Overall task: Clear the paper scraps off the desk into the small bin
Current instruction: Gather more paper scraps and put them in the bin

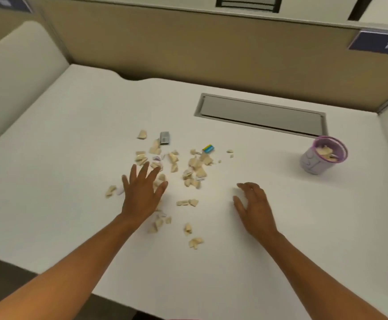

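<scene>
While our left hand [142,192] lies spread flat over the torn beige paper scraps [177,172] mid-worktop and our right hand [254,205] hovers loosely curled, both grips released and holding nothing, the small lilac plastic bin [322,155] stands well apart to the far right, already partly filled. A hasty sweep could scatter scraps off the white worktop [72,139], or gather the grey staple box [164,137]. A blue tag [382,42] on the partition reads "110".

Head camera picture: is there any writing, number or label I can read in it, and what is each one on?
"110": white digits on the dark blue plate on top of the partition, far right.
Dark blue plate at far top left: its pale mark is too blurred to read.
Small grey item and the blue and yellow item among the scraps: too small to read.
</scene>
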A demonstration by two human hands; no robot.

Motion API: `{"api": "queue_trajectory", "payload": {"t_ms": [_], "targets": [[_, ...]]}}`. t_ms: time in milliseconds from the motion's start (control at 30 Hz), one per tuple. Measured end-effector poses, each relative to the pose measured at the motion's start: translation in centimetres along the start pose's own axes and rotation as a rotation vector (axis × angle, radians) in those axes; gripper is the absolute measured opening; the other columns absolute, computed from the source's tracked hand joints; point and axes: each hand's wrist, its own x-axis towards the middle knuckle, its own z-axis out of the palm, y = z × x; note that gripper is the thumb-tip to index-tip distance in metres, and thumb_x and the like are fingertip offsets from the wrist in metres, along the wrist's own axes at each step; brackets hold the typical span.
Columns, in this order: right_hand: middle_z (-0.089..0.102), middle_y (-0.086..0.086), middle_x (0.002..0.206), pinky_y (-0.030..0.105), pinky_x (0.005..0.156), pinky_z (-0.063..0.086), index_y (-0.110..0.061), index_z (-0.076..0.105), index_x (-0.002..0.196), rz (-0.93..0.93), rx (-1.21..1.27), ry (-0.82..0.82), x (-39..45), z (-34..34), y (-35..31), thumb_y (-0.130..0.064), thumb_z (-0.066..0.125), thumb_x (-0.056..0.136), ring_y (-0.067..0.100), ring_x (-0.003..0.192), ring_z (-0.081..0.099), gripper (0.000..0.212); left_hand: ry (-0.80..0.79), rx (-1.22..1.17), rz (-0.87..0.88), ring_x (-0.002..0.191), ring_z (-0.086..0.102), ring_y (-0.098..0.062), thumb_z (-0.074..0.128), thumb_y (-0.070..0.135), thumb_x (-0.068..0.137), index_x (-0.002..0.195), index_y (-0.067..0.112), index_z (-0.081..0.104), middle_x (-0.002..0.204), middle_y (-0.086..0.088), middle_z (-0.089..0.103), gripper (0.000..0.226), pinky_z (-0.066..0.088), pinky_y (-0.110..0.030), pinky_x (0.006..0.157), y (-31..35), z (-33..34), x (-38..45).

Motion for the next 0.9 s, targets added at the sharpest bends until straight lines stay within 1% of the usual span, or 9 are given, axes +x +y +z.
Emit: {"api": "queue_trajectory", "payload": {"t_ms": [100, 200, 333, 467, 567, 633, 733, 800, 900], "targets": [[0.044, 0.006, 0.149, 0.046, 0.11, 0.047, -0.015, 0.046, 0.151, 0.088, 0.131, -0.159, 1.5, 2.6, -4.8, -0.04, 0.07, 0.095, 0.03, 0.128, 0.055, 0.066, -0.105, 0.063, -0.044, 0.162, -0.002, -0.042, 0.014, 0.075, 0.1, 0.166, 0.04, 0.017, 0.177, 0.0, 0.006, 0.075, 0.003, -0.072, 0.123, -2.6, 1.9, -2.1], [0.036, 0.005, 0.157, 0.04, 0.114, 0.042, -0.018, 0.04, 0.155, 0.06, 0.048, -0.196, 2.4, 5.4, -8.4, -0.044, 0.066, 0.096, 0.03, 0.137, 0.043, 0.07, -0.17, 0.067, 0.047, 0.161, -0.006, -0.044, -0.009, 0.08, 0.091, 0.166, 0.04, 0.006, 0.178, -0.001, -0.002, 0.087, 0.001, -0.073, 0.124, -2.8, 3.5, -3.3], [0.04, 0.002, 0.157, 0.039, 0.107, 0.043, -0.023, 0.053, 0.145, -0.086, -0.1, -0.23, 2.4, 8.3, -11.2, -0.037, 0.06, 0.098, 0.032, 0.13, 0.045, 0.05, -0.177, 0.047, 0.134, 0.158, -0.012, -0.052, 0.009, 0.074, 0.098, 0.166, 0.039, 0.012, 0.177, -0.006, -0.006, 0.076, -0.013, -0.068, 0.123, -2.1, 4.1, -3.0], [0.052, -0.001, 0.141, 0.039, 0.103, 0.052, -0.021, 0.063, 0.132, -0.103, 0.022, -0.125, 3.0, 8.0, -12.0, -0.025, 0.06, 0.099, 0.021, 0.12, 0.057, 0.033, -0.052, -0.004, 0.42, 0.164, 0.005, -0.033, 0.028, 0.061, 0.107, 0.163, 0.034, 0.031, 0.177, -0.003, 0.013, 0.062, 0.018, -0.065, 0.127, -3.5, 3.2, -1.9], [0.051, 0.003, 0.14, 0.044, 0.105, 0.049, -0.019, 0.06, 0.134, -0.014, -0.013, 0.051, 4.8, 7.0, -11.7, -0.023, 0.062, 0.097, 0.026, 0.126, 0.052, 0.037, 0.057, -0.076, 0.452, 0.162, 0.016, -0.032, 0.038, 0.056, 0.107, 0.157, 0.027, 0.041, 0.171, -0.005, 0.027, 0.058, 0.029, -0.06, 0.125, -5.8, 2.0, 0.3], [0.042, 0.007, 0.152, 0.043, 0.112, 0.042, -0.02, 0.05, 0.146, 0.086, -0.092, 0.055, 6.6, 6.5, -11.8, -0.032, 0.06, 0.098, 0.033, 0.137, 0.041, 0.051, 0.05, -0.037, 0.382, 0.16, 0.017, -0.039, 0.035, 0.062, 0.104, 0.158, 0.027, 0.04, 0.171, -0.008, 0.028, 0.065, 0.028, -0.064, 0.124, -7.3, 1.2, 2.5], [0.02, 0.011, 0.169, 0.046, 0.122, 0.026, -0.021, 0.028, 0.161, 0.173, -0.153, -0.084, 8.8, 6.8, -12.4, -0.05, 0.051, 0.102, 0.035, 0.154, 0.02, 0.069, -0.084, -0.001, 0.258, 0.16, 0.002, -0.048, 0.023, 0.077, 0.095, 0.165, 0.036, 0.025, 0.177, -0.007, 0.009, 0.081, 0.013, -0.069, 0.124, -8.5, 0.3, 6.0], [0.012, 0.009, 0.172, 0.051, 0.125, 0.018, -0.024, 0.022, 0.163, 0.173, -0.222, -0.171, 9.4, 7.9, -13.0, -0.056, 0.044, 0.103, 0.034, 0.157, 0.013, 0.071, -0.156, 0.0, 0.259, 0.16, -0.005, -0.048, 0.016, 0.082, 0.092, 0.165, 0.042, 0.014, 0.178, -0.003, -0.002, 0.084, 0.007, -0.069, 0.124, -8.6, 0.3, 7.8], [0.009, 0.004, 0.173, 0.058, 0.125, 0.011, -0.029, 0.022, 0.163, 0.117, -0.319, -0.236, 8.9, 9.9, -13.8, -0.058, 0.036, 0.104, 0.033, 0.16, 0.004, 0.067, -0.252, 0.039, 0.348, 0.161, -0.006, -0.044, 0.008, 0.084, 0.088, 0.165, 0.045, 0.008, 0.178, 0.001, -0.003, 0.086, 0.005, -0.068, 0.126, -7.7, 0.7, 9.0]]}}
